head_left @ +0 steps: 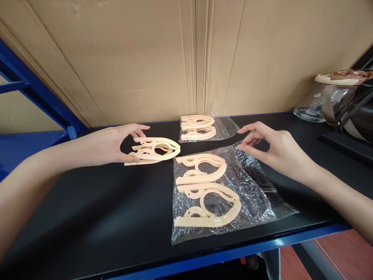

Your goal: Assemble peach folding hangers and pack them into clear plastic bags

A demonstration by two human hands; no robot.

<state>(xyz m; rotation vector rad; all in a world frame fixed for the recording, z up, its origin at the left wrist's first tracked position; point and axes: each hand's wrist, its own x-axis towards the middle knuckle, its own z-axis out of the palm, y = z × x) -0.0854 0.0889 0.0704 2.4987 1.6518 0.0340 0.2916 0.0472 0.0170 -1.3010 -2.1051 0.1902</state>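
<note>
My left hand [112, 143] grips a folded cream plastic hanger [154, 151] by its left end, holding it just above the black table top [96, 210]. My right hand [269, 147] hovers at the upper right corner of a clear plastic bag [250, 190], fingers bent in a loose pinch close to the film; I cannot tell if they touch it. On that bag lie two more cream folded hangers [205, 190]. A second clear bag with several hangers [197, 127] lies farther back by the wall.
A cardboard wall [186, 58] closes off the back of the table. Blue metal framing [35, 91] runs at the left and along the front edge. At the far right stands a clear glass vessel [313, 109] beside a dark object with another cream piece on top.
</note>
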